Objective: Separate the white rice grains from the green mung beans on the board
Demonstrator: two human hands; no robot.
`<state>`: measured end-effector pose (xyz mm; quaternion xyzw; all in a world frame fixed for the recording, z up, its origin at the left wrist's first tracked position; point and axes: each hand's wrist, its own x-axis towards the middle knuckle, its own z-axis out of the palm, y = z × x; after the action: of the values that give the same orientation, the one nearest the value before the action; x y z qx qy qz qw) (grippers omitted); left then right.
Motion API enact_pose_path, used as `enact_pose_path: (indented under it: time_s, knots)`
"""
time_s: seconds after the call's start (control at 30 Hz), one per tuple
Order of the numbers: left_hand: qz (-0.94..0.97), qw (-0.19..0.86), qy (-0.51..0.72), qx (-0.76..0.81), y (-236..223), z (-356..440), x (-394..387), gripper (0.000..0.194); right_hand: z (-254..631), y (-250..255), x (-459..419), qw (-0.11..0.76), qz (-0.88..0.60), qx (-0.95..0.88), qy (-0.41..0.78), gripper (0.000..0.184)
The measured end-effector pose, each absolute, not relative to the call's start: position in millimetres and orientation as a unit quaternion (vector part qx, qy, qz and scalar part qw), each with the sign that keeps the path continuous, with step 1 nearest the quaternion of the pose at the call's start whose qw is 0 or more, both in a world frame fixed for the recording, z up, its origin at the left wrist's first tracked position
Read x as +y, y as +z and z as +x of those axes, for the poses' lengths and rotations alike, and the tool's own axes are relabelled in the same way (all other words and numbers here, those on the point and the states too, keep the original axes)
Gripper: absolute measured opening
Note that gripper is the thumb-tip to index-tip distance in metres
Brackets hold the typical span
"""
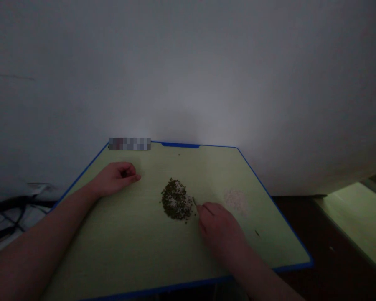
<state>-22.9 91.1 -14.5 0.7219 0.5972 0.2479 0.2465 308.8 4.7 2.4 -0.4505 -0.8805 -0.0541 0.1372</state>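
Observation:
My right hand is closed around a thin, pointed tool that looks like tweezers; most of it is hidden by the fingers. Its tip is at the right edge of a mixed pile of small dark green beans and pale grains, probably rice. Beyond that hand, to the right, lies a thin spread of pale grains. Resting on the table left of the mixed pile, my left hand has its fingers loosely curled in, with nothing visible in them.
The pale tabletop has a blue rim and stands against a grey wall. A blurred-out strip lies at its back left corner. One small dark sliver is at the right. Dark cables run at the far left.

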Motion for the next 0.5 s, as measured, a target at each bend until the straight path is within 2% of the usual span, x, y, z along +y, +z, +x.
enact_pose_path:
  time_s: [0.23,0.37,0.5]
  knots:
    - [0.720,0.248,0.243,0.601,-10.6,-20.9,90.1,0.026,314.1,12.1,21.2,0.090,-0.521,-0.846,-0.072,0.021]
    - [0.719,0.244,0.241,0.604,-8.7,-20.3,88.9,0.027,343.6,33.7,40.5,0.134,-0.548,-0.822,-0.070,0.017]
    - [0.717,0.248,0.242,0.606,-9.7,-21.0,88.9,0.028,362.6,60.2,79.1,0.130,-0.470,-0.873,-0.011,0.018]
